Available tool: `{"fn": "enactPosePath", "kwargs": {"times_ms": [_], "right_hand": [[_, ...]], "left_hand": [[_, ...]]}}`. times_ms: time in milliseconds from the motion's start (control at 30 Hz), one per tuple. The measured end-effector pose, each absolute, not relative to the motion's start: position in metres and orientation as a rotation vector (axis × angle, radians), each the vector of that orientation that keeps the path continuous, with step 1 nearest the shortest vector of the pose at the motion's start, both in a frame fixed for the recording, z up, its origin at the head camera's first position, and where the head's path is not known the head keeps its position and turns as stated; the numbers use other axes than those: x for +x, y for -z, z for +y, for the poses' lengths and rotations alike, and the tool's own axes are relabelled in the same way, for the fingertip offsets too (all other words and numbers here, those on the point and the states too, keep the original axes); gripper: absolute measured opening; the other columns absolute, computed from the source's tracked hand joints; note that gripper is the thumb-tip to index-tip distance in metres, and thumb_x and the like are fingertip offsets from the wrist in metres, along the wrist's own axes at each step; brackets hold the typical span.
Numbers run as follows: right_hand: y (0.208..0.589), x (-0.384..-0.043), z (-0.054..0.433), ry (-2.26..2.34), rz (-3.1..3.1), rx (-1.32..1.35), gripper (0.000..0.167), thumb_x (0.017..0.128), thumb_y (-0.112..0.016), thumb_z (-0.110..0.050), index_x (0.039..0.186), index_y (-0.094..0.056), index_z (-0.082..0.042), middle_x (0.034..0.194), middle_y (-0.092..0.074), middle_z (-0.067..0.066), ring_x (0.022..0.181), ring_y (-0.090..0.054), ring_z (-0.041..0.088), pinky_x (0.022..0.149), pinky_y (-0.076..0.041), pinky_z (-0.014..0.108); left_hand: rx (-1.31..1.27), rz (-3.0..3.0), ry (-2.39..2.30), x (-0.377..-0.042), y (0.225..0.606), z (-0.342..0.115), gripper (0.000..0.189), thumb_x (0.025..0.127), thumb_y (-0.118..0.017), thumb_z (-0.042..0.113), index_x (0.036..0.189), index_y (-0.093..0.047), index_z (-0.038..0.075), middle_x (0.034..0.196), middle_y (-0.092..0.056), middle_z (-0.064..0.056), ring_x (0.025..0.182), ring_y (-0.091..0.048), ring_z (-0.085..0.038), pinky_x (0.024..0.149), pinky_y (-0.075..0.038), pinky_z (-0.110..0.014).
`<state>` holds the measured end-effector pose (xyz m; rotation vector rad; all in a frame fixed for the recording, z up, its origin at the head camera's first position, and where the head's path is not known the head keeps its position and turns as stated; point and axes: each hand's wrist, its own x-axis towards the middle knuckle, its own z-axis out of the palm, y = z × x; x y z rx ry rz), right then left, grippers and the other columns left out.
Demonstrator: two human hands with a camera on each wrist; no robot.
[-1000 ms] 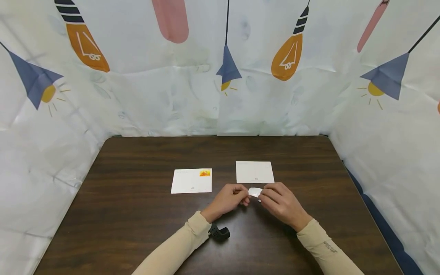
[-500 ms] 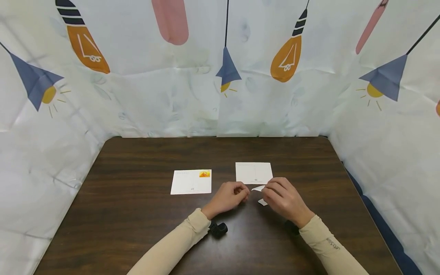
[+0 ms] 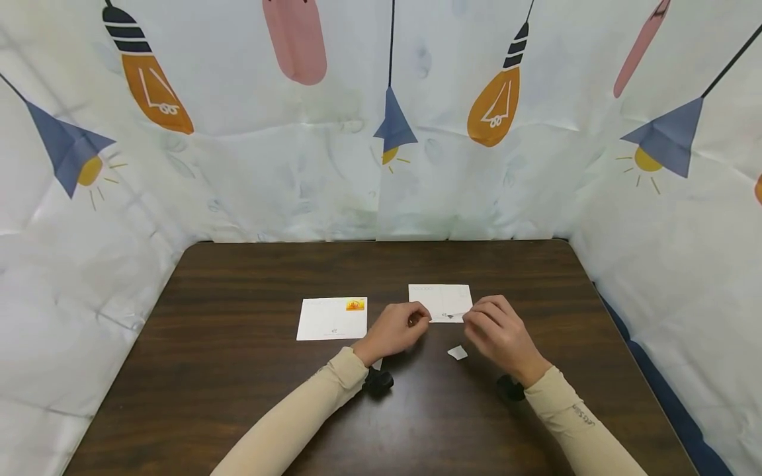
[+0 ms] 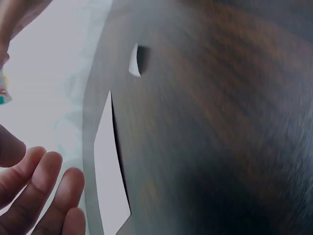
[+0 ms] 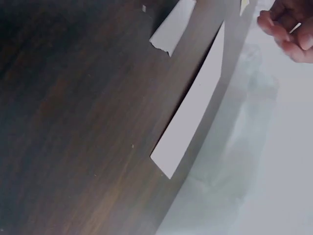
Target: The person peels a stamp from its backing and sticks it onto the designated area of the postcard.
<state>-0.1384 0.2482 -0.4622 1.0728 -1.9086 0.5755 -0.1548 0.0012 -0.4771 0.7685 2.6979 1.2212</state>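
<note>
My right hand (image 3: 500, 334) hovers at the lower right corner of a white postcard (image 3: 439, 301), pinching a small stamp (image 4: 4, 94); in the left wrist view a bit of its coloured face shows. From above the stamp is seen nearly edge-on. Just off the postcard's lower left corner is my left hand (image 3: 397, 327), its thumb and index loosely bent towards each other. Its fingers (image 4: 46, 171) hold nothing visible. On the table, below and between the hands, lies a small white paper scrap (image 3: 458, 353).
To the left lies another postcard (image 3: 324, 320) bearing a yellow-orange stamp (image 3: 355, 305). A white paper corner (image 3: 378, 363) peeks out by the left wrist. Both wrists carry black cameras (image 3: 378, 383). Printed cloth (image 3: 297, 178) stands around the dark wooden table (image 3: 250, 277).
Both hands first held the white piece between them. The left hand then let go, and the right hand carried its piece up to the right postcard. A scrap was left on the table.
</note>
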Motion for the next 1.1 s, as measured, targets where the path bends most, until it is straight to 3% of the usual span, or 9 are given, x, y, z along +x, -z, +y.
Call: {"fn": "enactPosePath", "kwargs": {"times_ms": [267,433,600,700,767,867,933,1000,1100], "right_hand": [[0.460,-0.148,0.254,-0.648,-1.925,1.023,0.024,0.101,-0.060,-0.014,0.085,-0.073,-0.003,0.083,-0.070,0.009,0.083,-0.062,0.028,0.076,-0.053,0.033],[0.460,-0.155,0.256,-0.691,-1.938,0.992,0.019,0.097,-0.061,-0.010,0.085,-0.073,-0.004,0.083,-0.070,0.008,0.082,-0.061,0.027,0.077,-0.052,0.032],[0.462,-0.159,0.258,-0.755,-1.994,0.943,0.007,0.088,-0.068,-0.001,0.086,-0.073,-0.004,0.084,-0.071,0.008,0.082,-0.060,0.027,0.075,-0.050,0.032],[0.464,-0.161,0.260,-0.795,-2.056,0.880,0.009,0.093,-0.068,-0.007,0.086,-0.073,-0.005,0.084,-0.071,0.006,0.083,-0.060,0.025,0.076,-0.049,0.030],[0.466,-0.162,0.261,-0.819,-2.098,0.829,0.015,0.096,-0.066,-0.012,0.086,-0.074,-0.006,0.083,-0.071,0.005,0.083,-0.060,0.024,0.076,-0.050,0.028],[0.468,-0.163,0.264,-0.851,-2.190,0.740,0.009,0.094,-0.069,-0.010,0.087,-0.075,-0.008,0.082,-0.071,0.003,0.083,-0.059,0.019,0.074,-0.049,0.020],[0.470,-0.164,0.265,-0.868,-2.244,0.687,0.005,0.089,-0.073,-0.004,0.089,-0.076,-0.009,0.082,-0.072,0.002,0.081,-0.058,0.016,0.071,-0.047,0.016],[0.471,-0.166,0.266,-0.883,-2.294,0.641,0.012,0.085,-0.076,0.000,0.091,-0.076,-0.010,0.083,-0.071,0.002,0.079,-0.057,0.015,0.069,-0.046,0.015],[0.473,-0.169,0.267,-0.928,-2.340,0.576,0.013,0.085,-0.077,0.001,0.093,-0.076,-0.010,0.084,-0.071,0.003,0.077,-0.057,0.014,0.067,-0.045,0.016]], "left_hand": [[0.836,2.819,-1.093,-0.164,0.478,0.003,0.021,0.100,-0.059,0.016,0.110,-0.076,0.008,0.106,-0.078,-0.004,0.096,-0.074,-0.018,0.083,-0.060,-0.033],[0.869,2.903,-0.966,-0.170,0.480,0.004,0.030,0.099,-0.060,0.017,0.123,-0.072,0.005,0.124,-0.075,-0.011,0.116,-0.071,-0.029,0.099,-0.058,-0.046],[0.899,2.959,-0.757,-0.177,0.485,0.007,0.049,0.100,-0.062,0.025,0.143,-0.058,0.000,0.146,-0.063,-0.018,0.143,-0.056,-0.035,0.112,-0.051,-0.051],[0.846,2.921,-0.651,-0.178,0.486,0.009,0.064,0.103,-0.061,0.034,0.154,-0.044,-0.001,0.159,-0.049,-0.020,0.153,-0.042,-0.036,0.119,-0.045,-0.051],[0.815,2.885,-0.598,-0.179,0.486,0.011,0.071,0.104,-0.059,0.038,0.158,-0.037,-0.002,0.164,-0.041,-0.020,0.157,-0.035,-0.036,0.123,-0.040,-0.050],[0.771,2.830,-0.550,-0.180,0.486,0.013,0.075,0.106,-0.056,0.042,0.161,-0.029,-0.001,0.169,-0.031,-0.020,0.160,-0.028,-0.034,0.129,-0.032,-0.048],[0.750,2.800,-0.540,-0.180,0.485,0.015,0.076,0.106,-0.054,0.043,0.162,-0.027,-0.001,0.171,-0.027,-0.020,0.161,-0.024,-0.034,0.131,-0.028,-0.048],[0.735,2.782,-0.531,-0.180,0.482,0.017,0.075,0.107,-0.052,0.043,0.163,-0.025,0.000,0.172,-0.024,-0.019,0.162,-0.023,-0.033,0.131,-0.027,-0.048],[0.723,2.772,-0.516,-0.181,0.481,0.019,0.073,0.108,-0.051,0.041,0.163,-0.025,0.000,0.173,-0.022,-0.019,0.163,-0.021,-0.033,0.132,-0.025,-0.047]]}}
